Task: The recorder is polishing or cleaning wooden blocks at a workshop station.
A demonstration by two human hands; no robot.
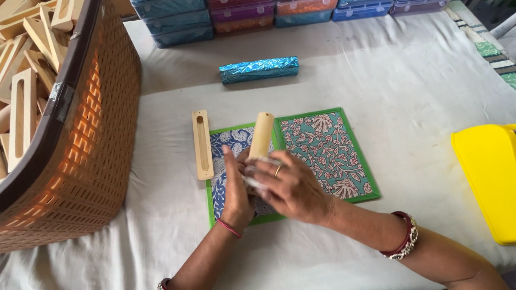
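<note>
The work surface is a table covered with a white cloth [385, 77], a little wrinkled, with folds at the near edge. In the middle of it lies a green board [330, 152] with two printed panels, one blue and white at the left, one teal with red flowers at the right. Over the blue panel both hands meet around a pale wooden tube [261, 136], which stands tilted with its top end toward the far side. The left hand [237, 194] is closed around the lower part of the tube from the left. The right hand [290, 188] is curled over the same lower end from the right, and its fingers press a clear film [258, 172] against the wood; a ring is on one finger. Just beside the board, at its left edge, a flat wooden slat [202, 144] with a slot lies on the cloth. Farther away, near the middle of the table, lies a box wrapped in shiny blue foil [259, 69]. At the left stands a big brown basket [91, 149], full of similar slotted wooden pieces. Along the far edge stacked plastic cases [297, 2] in blue, purple and orange are lined up. At the right edge sits a yellow tape dispenser [499, 178], well apart from the hands. Beyond the table at the right, a striped fabric [497, 53] is seen.
</note>
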